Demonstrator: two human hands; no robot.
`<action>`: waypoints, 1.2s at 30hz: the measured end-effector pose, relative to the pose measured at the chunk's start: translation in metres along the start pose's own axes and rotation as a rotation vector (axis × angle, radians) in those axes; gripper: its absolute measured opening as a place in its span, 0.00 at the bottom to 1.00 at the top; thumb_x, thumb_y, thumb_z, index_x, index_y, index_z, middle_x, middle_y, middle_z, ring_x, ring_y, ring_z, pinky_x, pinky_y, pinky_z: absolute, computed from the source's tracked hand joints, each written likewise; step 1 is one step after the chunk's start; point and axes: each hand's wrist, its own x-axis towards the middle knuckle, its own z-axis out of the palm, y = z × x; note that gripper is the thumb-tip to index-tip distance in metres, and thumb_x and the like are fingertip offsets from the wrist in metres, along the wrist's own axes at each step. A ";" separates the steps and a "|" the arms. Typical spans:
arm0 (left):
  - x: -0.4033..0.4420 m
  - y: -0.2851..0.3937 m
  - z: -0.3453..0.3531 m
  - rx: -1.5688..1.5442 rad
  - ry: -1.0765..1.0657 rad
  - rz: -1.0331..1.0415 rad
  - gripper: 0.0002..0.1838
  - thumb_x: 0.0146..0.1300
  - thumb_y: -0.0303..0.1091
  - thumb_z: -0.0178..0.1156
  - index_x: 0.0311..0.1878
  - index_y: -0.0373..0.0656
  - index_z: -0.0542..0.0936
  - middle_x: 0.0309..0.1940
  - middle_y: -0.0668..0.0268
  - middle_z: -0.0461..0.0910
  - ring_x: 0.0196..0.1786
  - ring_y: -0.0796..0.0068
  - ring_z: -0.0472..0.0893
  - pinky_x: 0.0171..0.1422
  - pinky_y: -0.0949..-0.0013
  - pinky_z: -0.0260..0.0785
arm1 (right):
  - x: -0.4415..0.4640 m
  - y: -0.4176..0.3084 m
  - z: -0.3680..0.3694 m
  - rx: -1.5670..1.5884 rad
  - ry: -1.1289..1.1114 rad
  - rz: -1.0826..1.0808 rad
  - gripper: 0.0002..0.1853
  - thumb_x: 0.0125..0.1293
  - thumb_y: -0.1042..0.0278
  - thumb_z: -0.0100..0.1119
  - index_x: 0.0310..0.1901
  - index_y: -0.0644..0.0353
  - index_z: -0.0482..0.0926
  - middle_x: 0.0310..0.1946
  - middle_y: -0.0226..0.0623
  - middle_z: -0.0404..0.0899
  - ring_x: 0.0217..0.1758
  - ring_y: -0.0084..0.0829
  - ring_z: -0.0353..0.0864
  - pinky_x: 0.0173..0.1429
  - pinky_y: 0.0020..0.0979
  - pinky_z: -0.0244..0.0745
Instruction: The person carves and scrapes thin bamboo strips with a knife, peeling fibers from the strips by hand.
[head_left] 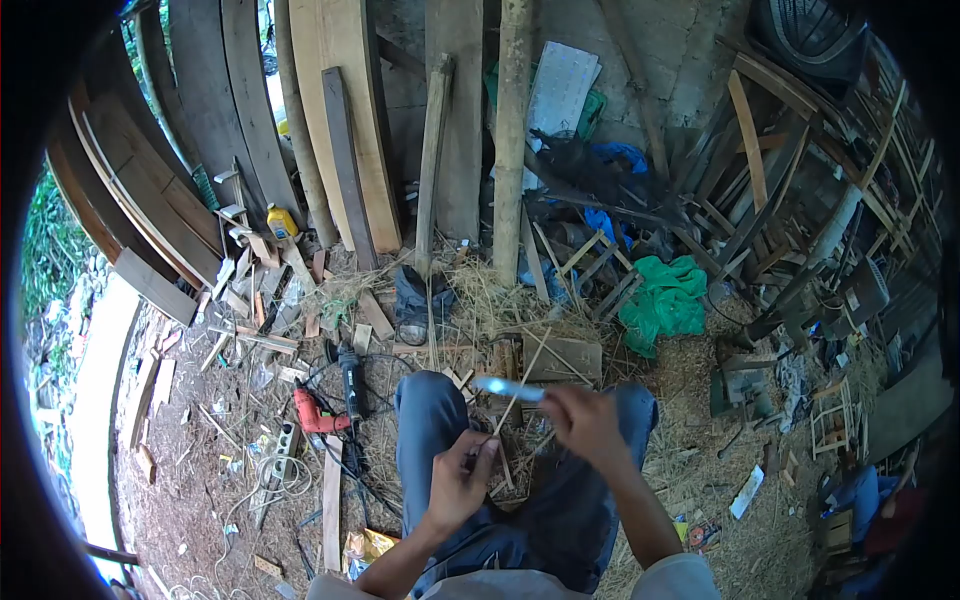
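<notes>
Between my knees, my left hand (pixel 463 478) is closed on a thin light strip of wood or bamboo (pixel 520 393), which slants up and to the right. Slightly higher and to the right, my right hand (pixel 583 424) grips a knife (pixel 508 388) with its bright blade pointing left. The blade crosses the strip or lies just over it; whether they touch I cannot tell. Details of the blade are blurred. Below the knife, the lower end of the strip is hidden by my left fingers.
A red drill (pixel 318 413) and an angle grinder (pixel 350 380) with cables lie left of my knees, near a power strip (pixel 286 447). Boards (pixel 345 130) lean on the wall ahead. A green cloth or bag (pixel 665 300) lies ahead right. Wood scraps and shavings cover the ground.
</notes>
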 end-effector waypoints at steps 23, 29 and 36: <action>-0.005 -0.042 -0.012 -0.195 0.001 -0.046 0.10 0.70 0.35 0.53 0.37 0.39 0.77 0.18 0.73 0.69 0.19 0.87 0.65 0.22 0.78 0.56 | -0.018 0.105 -0.028 -0.192 0.091 0.638 0.15 0.69 0.56 0.50 0.34 0.61 0.75 0.24 0.54 0.77 0.31 0.59 0.77 0.31 0.51 0.69; 0.021 -0.024 -0.004 -0.738 -0.170 -0.304 0.13 0.74 0.40 0.47 0.40 0.40 0.74 0.17 0.76 0.62 0.16 0.88 0.56 0.19 0.79 0.46 | -0.029 0.017 0.000 0.228 0.069 0.528 0.11 0.67 0.61 0.54 0.39 0.62 0.76 0.27 0.50 0.79 0.30 0.52 0.80 0.31 0.41 0.73; 0.009 -0.010 0.004 -0.603 -0.192 -0.197 0.12 0.73 0.38 0.48 0.40 0.38 0.73 0.20 0.74 0.64 0.17 0.87 0.58 0.19 0.79 0.47 | -0.005 -0.041 0.005 0.140 -0.062 0.120 0.07 0.62 0.65 0.61 0.36 0.57 0.76 0.25 0.36 0.78 0.24 0.37 0.80 0.25 0.34 0.72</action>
